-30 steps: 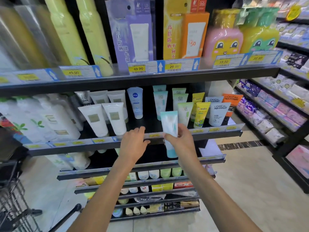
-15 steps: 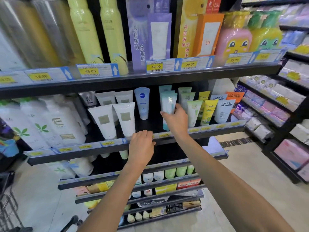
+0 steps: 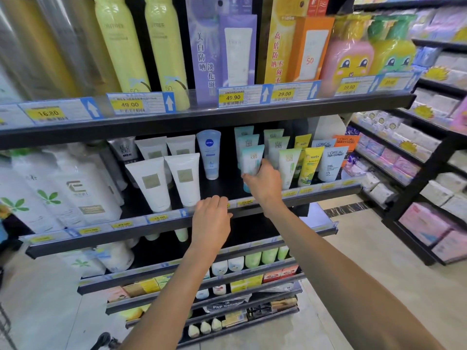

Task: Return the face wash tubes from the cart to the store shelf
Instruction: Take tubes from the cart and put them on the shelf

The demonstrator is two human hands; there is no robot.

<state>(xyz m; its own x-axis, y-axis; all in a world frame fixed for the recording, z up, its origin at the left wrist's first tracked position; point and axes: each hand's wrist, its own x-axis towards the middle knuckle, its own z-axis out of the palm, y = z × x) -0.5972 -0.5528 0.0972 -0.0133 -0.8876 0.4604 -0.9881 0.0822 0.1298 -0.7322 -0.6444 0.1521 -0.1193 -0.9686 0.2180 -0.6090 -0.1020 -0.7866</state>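
Standing pale teal plastic face wash tube point(image 3: 251, 161) on shelf point(image 3: 328, 189), gripped by right hand point(image 3: 264, 183); left hand point(image 3: 212, 213) curled empty on edge; cart unseen, remainder unknown.

On the middle shelf point(image 3: 252, 210), your right hand point(image 3: 262, 181) holds the face wash tube point(image 3: 251, 160) before its row, right of the Nivea tube point(image 3: 209, 157); your left hand point(image 3: 212, 213) rests on the shelf's front edge.

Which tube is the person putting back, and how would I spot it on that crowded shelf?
Find the middle shelf, under the yellow 49.90 price tag. Right of the blue Nivea tube stands a row of pale teal tubes, one behind another. It is the front teal tube, the only one that the right hand holds; the green tube stands further right.
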